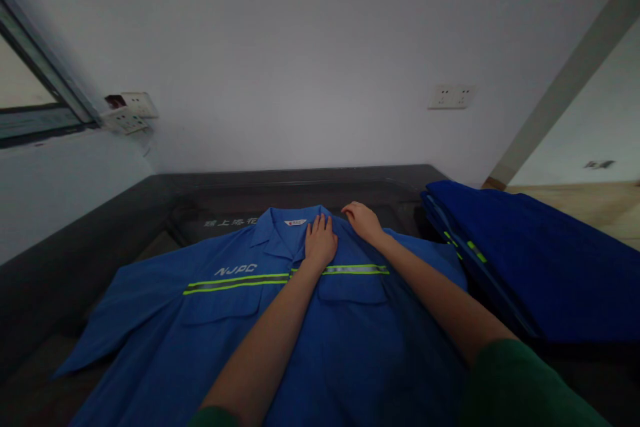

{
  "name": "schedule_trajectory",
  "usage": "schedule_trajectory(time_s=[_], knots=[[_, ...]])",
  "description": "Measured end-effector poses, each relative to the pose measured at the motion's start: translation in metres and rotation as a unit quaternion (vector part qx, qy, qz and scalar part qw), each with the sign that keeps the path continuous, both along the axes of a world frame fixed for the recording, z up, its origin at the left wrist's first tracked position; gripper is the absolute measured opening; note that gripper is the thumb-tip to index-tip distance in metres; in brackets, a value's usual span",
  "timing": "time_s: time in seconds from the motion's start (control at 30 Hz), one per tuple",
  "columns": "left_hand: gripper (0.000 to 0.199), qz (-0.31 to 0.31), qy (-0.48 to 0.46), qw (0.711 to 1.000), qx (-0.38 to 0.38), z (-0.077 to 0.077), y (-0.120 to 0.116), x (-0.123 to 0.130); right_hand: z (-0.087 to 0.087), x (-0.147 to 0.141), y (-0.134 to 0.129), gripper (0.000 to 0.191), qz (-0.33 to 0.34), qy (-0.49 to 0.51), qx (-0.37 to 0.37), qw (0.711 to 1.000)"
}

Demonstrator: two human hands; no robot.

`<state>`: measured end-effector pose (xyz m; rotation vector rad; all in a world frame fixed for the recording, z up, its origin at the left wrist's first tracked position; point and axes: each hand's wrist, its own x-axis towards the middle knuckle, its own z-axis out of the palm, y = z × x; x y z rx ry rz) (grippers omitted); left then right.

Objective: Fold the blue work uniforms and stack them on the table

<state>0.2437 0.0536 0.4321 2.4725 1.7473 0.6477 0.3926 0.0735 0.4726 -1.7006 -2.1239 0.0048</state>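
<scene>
Bare left hand (321, 243) lies flat, bare right hand (363, 221) curls

The bare left forearm (270, 340) slants forward and rightward, palm down, fingers extended. The bare right forearm (435, 287) angles in leftward, its fingers bent toward the left hand, near but apart; whether the fingertips pinch is unclear.

Plain dark green sleeves (530, 387), bare forearms (270, 347), unadorned wrists (312, 267), bare hands (321, 241)
</scene>
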Motion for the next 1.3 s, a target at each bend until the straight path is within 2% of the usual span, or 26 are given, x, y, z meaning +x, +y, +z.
schedule_trajectory(time_s=[0.13, 0.3, 0.43, 0.53, 0.63, 0.73, 0.87, 0.93, 1.03, 1.13, 1.3], knots=[[0.055, 0.025, 0.007, 1.000, -0.001, 0.003, -0.001, -0.001, -0.019, 0.010, -0.023, 0.036, 0.066, -0.056, -0.042, 0.995], [0.056, 0.050, 0.033, 0.997, -0.046, 0.010, 0.000, -0.008, -0.034, 0.029, -0.023, 0.046, 0.063, -0.083, -0.054, 0.993], [0.057, 0.051, 0.049, 0.996, -0.059, 0.012, 0.000, -0.010, -0.032, 0.051, -0.012, 0.048, 0.045, -0.083, -0.078, 0.992], [0.058, 0.050, 0.051, 0.995, -0.069, 0.011, 0.001, -0.010, -0.026, 0.062, -0.014, 0.048, 0.017, -0.096, -0.093, 0.991], [0.058, 0.048, 0.052, 0.995, -0.076, 0.009, 0.002, -0.010, -0.021, 0.065, -0.030, 0.049, -0.001, -0.091, -0.053, 0.994], [0.058, 0.046, 0.054, 0.995, -0.073, 0.007, 0.004, -0.011, -0.023, 0.067, -0.054, 0.049, 0.021, -0.076, -0.021, 0.997], [0.059, 0.041, 0.053, 0.996, -0.064, 0.005, 0.004, -0.011, -0.031, 0.080, -0.077, 0.050, 0.041, -0.090, -0.078, 0.992], [0.059, 0.040, 0.053, 0.996, -0.063, 0.004, 0.005, -0.011, -0.032, 0.090, -0.082, 0.050, 0.019, -0.090, -0.094, 0.991], [0.058, 0.040, 0.049, 0.996, -0.061, 0.002, 0.004, -0.012, -0.028, 0.104, -0.094, 0.051, -0.020, -0.077, -0.077, 0.994], [0.057, 0.037, 0.042, 0.997, -0.055, 0.002, 0.003, -0.012, -0.020, 0.115, -0.128, 0.052, -0.036, -0.047, -0.030, 0.998], [0.055, 0.034, 0.020, 0.999, -0.036, 0.006, -0.002, -0.012, -0.015, 0.121, -0.240, 0.050, -0.010, -0.033, 0.018, 0.999]])
